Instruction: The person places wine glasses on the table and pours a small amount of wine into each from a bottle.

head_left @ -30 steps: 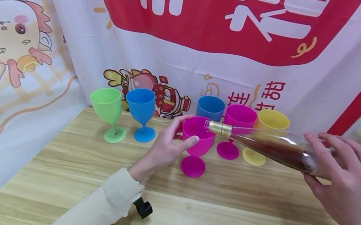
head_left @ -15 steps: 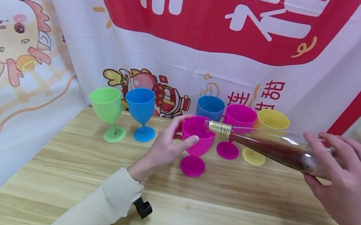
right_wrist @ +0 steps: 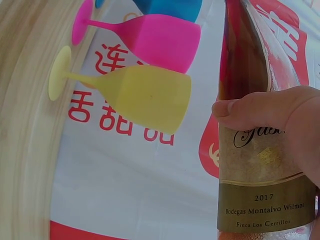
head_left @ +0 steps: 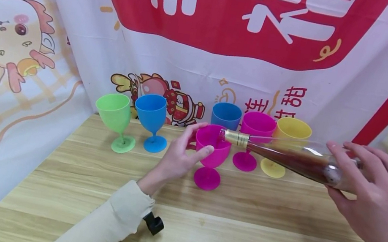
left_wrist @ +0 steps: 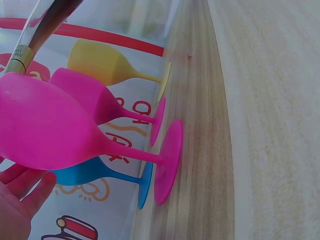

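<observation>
Between the last half-second and this moment, neither hand had visibly shifted, but a faint streak seemed to show below the mouth of the glass bottle [head_left: 295, 158], suggesting the pour into the front magenta goblet [head_left: 211, 157] had begun. That goblet stood upright on the desk [head_left: 197, 241], the left hand's [head_left: 181, 156] grip closed round its bowl, thumb in front. The right hand's [head_left: 384, 193] grip was clamped about the bottle's body, tipping its gold-wrapped neck over the goblet's rim. The glass was clear and glossy, dark reddish liquid inside, its paper label [right_wrist: 267, 170] matt. The goblet looked like smooth, satin-finished plastic: rounded bowl, slim stem, flat disc foot. Pale wood grain streaked the desk.
</observation>
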The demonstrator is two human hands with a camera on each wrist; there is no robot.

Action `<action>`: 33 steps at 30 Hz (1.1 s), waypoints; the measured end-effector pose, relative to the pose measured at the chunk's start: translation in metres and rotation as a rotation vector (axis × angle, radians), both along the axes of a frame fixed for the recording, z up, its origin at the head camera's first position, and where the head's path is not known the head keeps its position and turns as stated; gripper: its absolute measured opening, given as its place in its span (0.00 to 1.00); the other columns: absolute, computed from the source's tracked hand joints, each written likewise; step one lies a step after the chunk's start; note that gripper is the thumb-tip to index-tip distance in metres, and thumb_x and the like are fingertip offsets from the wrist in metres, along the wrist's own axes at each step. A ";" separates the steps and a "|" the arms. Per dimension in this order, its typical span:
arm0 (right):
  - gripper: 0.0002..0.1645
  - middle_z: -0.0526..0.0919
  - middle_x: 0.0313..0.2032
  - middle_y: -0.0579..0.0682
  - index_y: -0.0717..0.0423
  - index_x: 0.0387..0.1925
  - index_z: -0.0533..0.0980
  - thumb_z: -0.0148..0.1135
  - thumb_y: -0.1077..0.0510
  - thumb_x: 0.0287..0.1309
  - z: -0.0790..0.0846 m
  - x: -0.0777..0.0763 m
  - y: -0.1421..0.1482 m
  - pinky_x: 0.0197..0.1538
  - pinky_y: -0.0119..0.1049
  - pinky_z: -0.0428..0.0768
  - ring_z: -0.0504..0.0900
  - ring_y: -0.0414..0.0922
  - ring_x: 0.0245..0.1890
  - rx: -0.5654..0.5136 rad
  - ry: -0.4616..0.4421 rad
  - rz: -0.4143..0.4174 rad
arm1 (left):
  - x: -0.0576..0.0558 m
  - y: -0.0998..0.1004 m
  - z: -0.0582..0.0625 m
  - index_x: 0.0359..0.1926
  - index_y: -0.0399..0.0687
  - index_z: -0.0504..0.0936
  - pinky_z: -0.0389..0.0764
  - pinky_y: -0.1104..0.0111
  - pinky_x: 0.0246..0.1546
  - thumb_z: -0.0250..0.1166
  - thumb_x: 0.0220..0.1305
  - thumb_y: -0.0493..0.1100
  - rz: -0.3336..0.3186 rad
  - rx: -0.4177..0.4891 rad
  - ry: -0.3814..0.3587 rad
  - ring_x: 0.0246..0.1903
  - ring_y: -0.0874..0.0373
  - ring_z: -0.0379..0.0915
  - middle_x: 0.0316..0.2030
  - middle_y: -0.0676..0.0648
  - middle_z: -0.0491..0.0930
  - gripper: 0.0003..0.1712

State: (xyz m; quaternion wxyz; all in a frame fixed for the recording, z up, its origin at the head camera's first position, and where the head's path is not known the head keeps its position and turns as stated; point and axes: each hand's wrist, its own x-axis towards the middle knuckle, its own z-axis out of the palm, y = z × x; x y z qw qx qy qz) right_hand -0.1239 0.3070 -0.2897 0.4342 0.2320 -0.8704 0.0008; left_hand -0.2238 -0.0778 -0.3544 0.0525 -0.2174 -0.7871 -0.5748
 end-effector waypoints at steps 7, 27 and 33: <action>0.63 0.78 0.62 0.69 0.45 0.76 0.70 0.73 0.53 0.26 0.001 0.001 0.001 0.69 0.72 0.63 0.71 0.70 0.62 0.008 -0.008 -0.004 | 0.000 0.001 0.000 0.79 0.56 0.61 0.82 0.55 0.63 0.67 0.73 0.53 -0.001 -0.001 0.011 0.65 0.52 0.75 0.65 0.49 0.79 0.40; 0.61 0.78 0.63 0.69 0.44 0.78 0.68 0.72 0.53 0.32 0.004 0.004 -0.001 0.72 0.71 0.63 0.72 0.70 0.63 0.037 -0.007 -0.024 | 0.001 0.000 -0.001 0.80 0.57 0.60 0.83 0.53 0.63 0.67 0.72 0.53 0.000 0.000 0.013 0.66 0.52 0.75 0.66 0.50 0.79 0.41; 0.67 0.79 0.62 0.69 0.45 0.78 0.69 0.75 0.54 0.24 0.004 0.003 -0.001 0.71 0.71 0.64 0.73 0.70 0.62 0.041 0.014 -0.020 | 0.001 0.000 -0.001 0.81 0.55 0.59 0.82 0.53 0.63 0.67 0.73 0.53 -0.001 -0.004 0.016 0.66 0.52 0.75 0.66 0.50 0.78 0.42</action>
